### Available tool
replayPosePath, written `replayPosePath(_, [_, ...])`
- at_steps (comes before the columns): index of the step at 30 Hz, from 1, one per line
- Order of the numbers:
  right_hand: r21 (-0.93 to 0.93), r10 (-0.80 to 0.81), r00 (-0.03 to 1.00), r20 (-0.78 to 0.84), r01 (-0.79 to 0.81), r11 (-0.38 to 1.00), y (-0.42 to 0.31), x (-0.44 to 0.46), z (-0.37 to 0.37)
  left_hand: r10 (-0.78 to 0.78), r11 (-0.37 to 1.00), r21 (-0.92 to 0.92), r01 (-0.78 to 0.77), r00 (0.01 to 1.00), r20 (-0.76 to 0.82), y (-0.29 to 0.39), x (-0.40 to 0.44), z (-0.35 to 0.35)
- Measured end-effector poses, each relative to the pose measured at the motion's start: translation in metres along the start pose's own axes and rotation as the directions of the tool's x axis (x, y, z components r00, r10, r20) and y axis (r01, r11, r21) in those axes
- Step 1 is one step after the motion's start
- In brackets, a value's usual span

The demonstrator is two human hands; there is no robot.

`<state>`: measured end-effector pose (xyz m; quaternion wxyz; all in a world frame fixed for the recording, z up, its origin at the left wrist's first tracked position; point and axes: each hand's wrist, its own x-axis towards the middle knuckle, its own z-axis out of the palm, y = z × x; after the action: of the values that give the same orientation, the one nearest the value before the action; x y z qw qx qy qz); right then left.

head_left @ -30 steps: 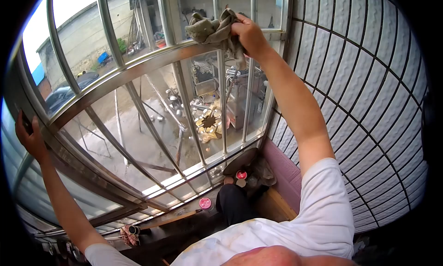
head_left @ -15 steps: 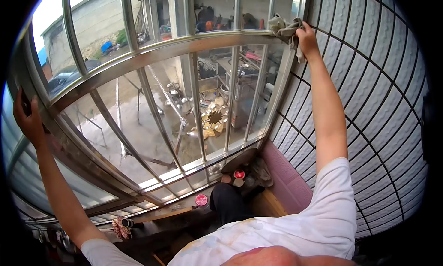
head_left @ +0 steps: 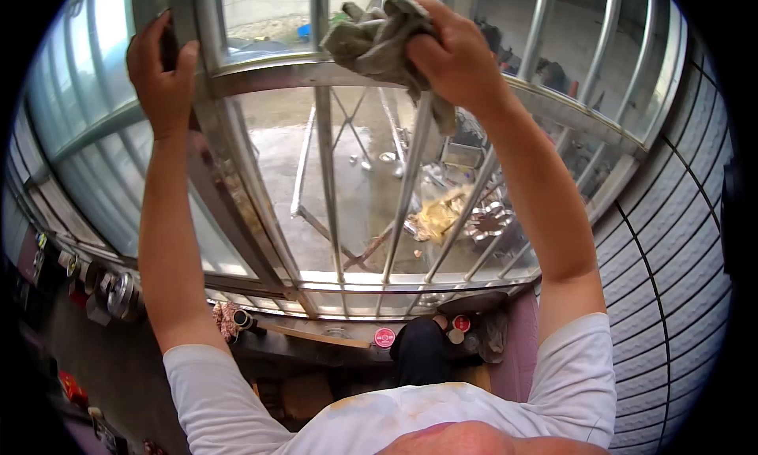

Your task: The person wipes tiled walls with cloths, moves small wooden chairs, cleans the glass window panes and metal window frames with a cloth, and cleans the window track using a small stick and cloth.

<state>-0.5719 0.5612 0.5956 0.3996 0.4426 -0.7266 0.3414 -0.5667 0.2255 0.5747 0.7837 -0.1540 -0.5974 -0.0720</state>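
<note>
A crumpled grey-green cloth [head_left: 379,44] is gripped in my right hand [head_left: 458,56], at the metal crossbar [head_left: 276,77] of the barred window. One end of the cloth hangs below the hand, in front of the vertical bars. Further left, my left hand [head_left: 164,80] rests on the upright window frame [head_left: 207,127], with its thumb and fingers apart around a dark gap. Nothing is seen in that hand.
Frosted panes [head_left: 87,147] stand at the left, a tiled wall [head_left: 671,234] at the right. Below the window, the sill area holds a red round tin [head_left: 384,337], another red tin [head_left: 461,322] and a patterned cloth [head_left: 227,319]. My knee [head_left: 422,348] is near them.
The cloth in my right hand went right to the window's corner, then back left along the crossbar. The view has turned left. My left hand remains at the frame.
</note>
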Motion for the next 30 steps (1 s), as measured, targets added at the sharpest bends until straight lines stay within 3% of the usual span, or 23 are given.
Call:
replayPosePath(4, [-0.048,-0.078,0.994,0.071,0.082,0.995,-0.034,0.034,0.077,0.036,0.999,-0.022,-0.036,0.999,-0.009,-0.005,0.000,0.003])
replayPosePath(5, [-0.069,-0.063,0.986,0.154,0.074,0.995,-0.042,0.043,0.094,0.045,0.999,-0.025,-0.045,0.999,-0.013,-0.005,0.000,0.003])
replayPosePath(8, [-0.051,-0.190,0.968,0.160,0.201,0.978,-0.057,0.056,0.144,0.051,0.999,0.013,-0.051,0.999,0.002,-0.003,0.002,-0.001])
replayPosePath(10, [-0.162,-0.345,0.936,0.075,0.353,0.921,-0.063,0.058,0.150,0.049,0.998,0.023,-0.050,0.999,0.016,0.000,0.000,-0.002])
replayPosePath(11, [-0.150,-0.242,0.957,0.157,0.266,0.952,-0.064,0.060,0.145,0.042,0.999,0.007,-0.043,0.999,0.029,0.002,0.001,-0.003])
replayPosePath(12, [-0.151,-0.081,0.916,0.394,0.151,0.977,-0.077,0.067,0.125,0.030,1.000,0.006,-0.031,0.999,0.044,0.001,0.000,-0.002])
replayPosePath(13, [-0.172,0.006,0.859,0.511,0.095,0.981,-0.087,0.069,0.107,0.024,1.000,-0.003,-0.024,0.998,0.061,-0.002,0.000,-0.002])
replayPosePath(15, [-0.285,0.001,0.871,0.491,0.159,0.945,-0.076,0.068,0.101,0.001,0.998,-0.065,0.004,0.997,0.076,-0.017,-0.002,0.003])
replayPosePath(16, [-0.268,0.009,0.877,0.481,0.137,0.954,-0.069,0.063,0.088,0.085,0.996,-0.011,-0.084,0.990,0.108,-0.027,0.002,-0.001])
replayPosePath(17, [-0.225,0.112,0.806,0.581,0.027,0.974,-0.071,0.055,0.053,0.062,0.998,0.007,-0.063,0.989,0.135,-0.035,0.001,-0.002])
replayPosePath(19, [-0.283,0.095,0.903,0.420,0.030,0.959,-0.046,0.034,0.021,0.064,0.997,0.032,-0.071,0.984,0.169,-0.042,0.000,-0.003])
replayPosePath(21, [-0.370,0.197,0.900,0.390,-0.043,0.928,-0.020,0.016,-0.016,0.017,0.999,0.038,-0.024,0.983,0.183,-0.046,-0.004,-0.002])
replayPosePath(23, [-0.399,0.187,0.950,0.251,-0.075,0.914,0.017,-0.009,-0.057,0.076,0.993,0.075,-0.091,0.981,0.180,-0.043,-0.002,-0.003])
replayPosePath(24, [-0.525,0.254,0.941,0.225,-0.102,0.845,0.027,-0.021,-0.086,0.049,0.995,0.081,-0.065,0.982,0.184,-0.059,-0.006,-0.001])
replayPosePath(26, [-0.450,0.157,0.987,0.033,-0.126,0.884,0.055,-0.057,-0.142,0.033,0.997,0.059,-0.049,0.972,0.233,-0.081,-0.009,0.001])
replayPosePath(27, [-0.358,0.225,0.974,-0.021,-0.218,0.908,0.040,-0.073,-0.178,0.009,0.999,0.049,-0.023,0.962,0.271,-0.092,-0.011,0.001])
replayPosePath(28, [-0.394,0.182,0.967,-0.181,-0.241,0.887,0.073,-0.094,-0.204,0.012,0.999,0.038,-0.025,0.953,0.304,-0.103,-0.011,0.002])
replayPosePath(29, [-0.501,0.310,0.924,-0.224,-0.382,0.777,0.079,-0.112,-0.235,0.044,0.998,0.039,-0.056,0.965,0.258,-0.113,-0.010,0.003])
replayPosePath(30, [-0.486,0.316,0.860,-0.400,-0.491,0.723,0.087,-0.134,-0.258,0.070,0.996,0.045,-0.080,0.977,0.200,-0.123,-0.010,0.005])
